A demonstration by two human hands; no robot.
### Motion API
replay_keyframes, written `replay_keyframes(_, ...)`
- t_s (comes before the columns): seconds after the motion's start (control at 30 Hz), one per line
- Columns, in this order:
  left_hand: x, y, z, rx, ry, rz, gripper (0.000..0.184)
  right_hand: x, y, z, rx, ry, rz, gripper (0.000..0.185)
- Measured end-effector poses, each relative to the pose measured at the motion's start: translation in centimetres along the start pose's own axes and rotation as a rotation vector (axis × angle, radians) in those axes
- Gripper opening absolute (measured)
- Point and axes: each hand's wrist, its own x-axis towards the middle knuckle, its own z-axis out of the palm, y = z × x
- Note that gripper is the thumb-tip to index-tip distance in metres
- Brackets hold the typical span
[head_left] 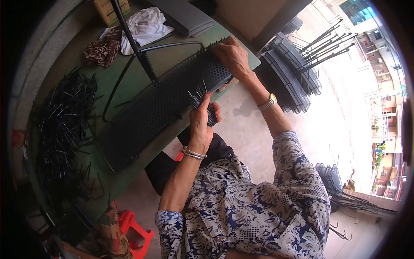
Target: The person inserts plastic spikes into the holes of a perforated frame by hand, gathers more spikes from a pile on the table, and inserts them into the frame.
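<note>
stretches the right arm, in a blue-and-white patterned sleeve (286,144), well forward to the far right end of the work, with a gold-coloured wristwatch (271,101) at the wrist. bends the left arm up more closely in front of the body, with silver-coloured bangles (194,153) on the wrist and the thumb uppermost.

clamps the left hand (200,118) around an upright, slightly fanned bundle of thin black rods (199,98), held at the near long edge of a long black perforated panel (159,101); cannot tell whether touching it. curls the fingers of the right hand (233,56) down onto the panel's far right corner, well apart from the left; cannot tell whether pinching a rod there.

beneath the panel, a green tabletop (108,84). across its far side, a black tubular metal stand (142,60), partly in the way, with one tube down to the panel's edge. at the left, a dense, tangled heap of thin black rods (64,134). behind, a crumpled white cloth (144,28), a brown leopard-patterned cloth (102,52) and flat grey sheets (185,17). off to the right, beyond the table, a stack of black mesh racks (286,71); below left, a red plastic stool (136,231).
</note>
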Motion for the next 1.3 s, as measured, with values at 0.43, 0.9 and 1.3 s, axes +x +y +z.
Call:
replay_keyframes(0.43,-0.8,0.4,0.3,0.179,0.094,0.054,0.028,-2.8,-4.1,-3.2,0.594,-0.421,0.338,0.034)
replay_keyframes(0.9,-1.0,0.9,0.7,0.32,-0.019,0.046,0.028,-5.0,-4.3,-4.8,0.888,-0.709,0.415,0.032)
replay_keyframes(1.3,-0.8,0.6,1.0,0.285,0.06,0.052,0.026,-5.2,-4.5,-4.8,0.942,-0.683,0.48,0.025)
